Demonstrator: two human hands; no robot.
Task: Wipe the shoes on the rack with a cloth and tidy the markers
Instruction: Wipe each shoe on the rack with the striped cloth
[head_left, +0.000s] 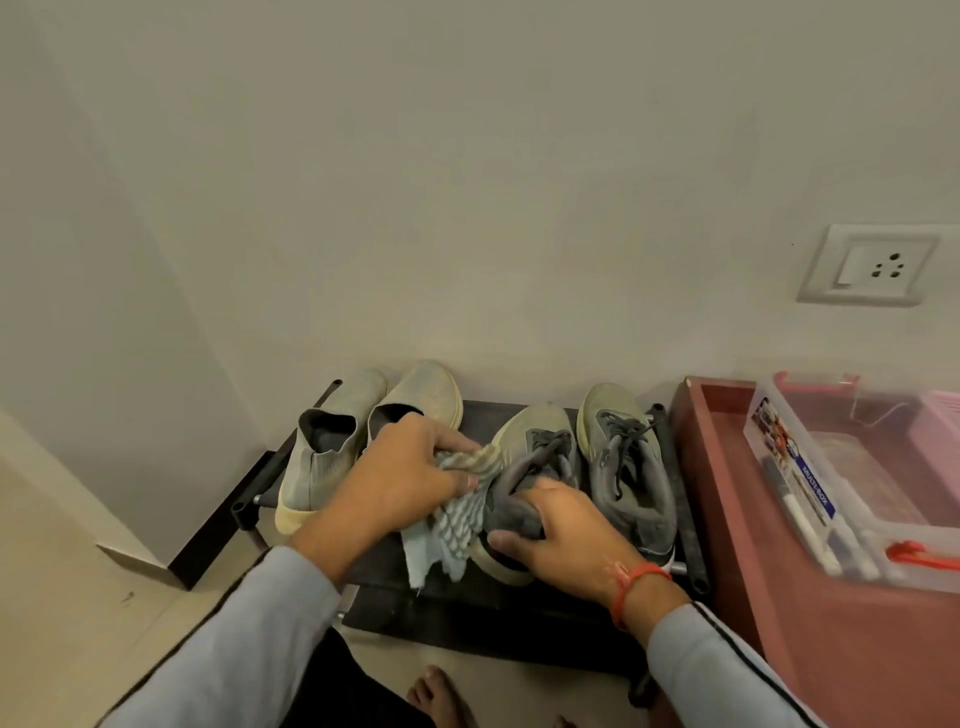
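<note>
On black rack (470, 605) top, right of centre: left hand (402, 475) gripping striped grey cloth (462, 512) against grey lace-up sneaker (530, 467), right hand (563, 530) clamped on its heel.

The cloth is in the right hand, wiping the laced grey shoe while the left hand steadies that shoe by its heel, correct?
Not quite: the hands are swapped. In the head view the left hand holds the cloth against the laced grey shoe, while the right hand steadies that shoe by its heel.
</note>
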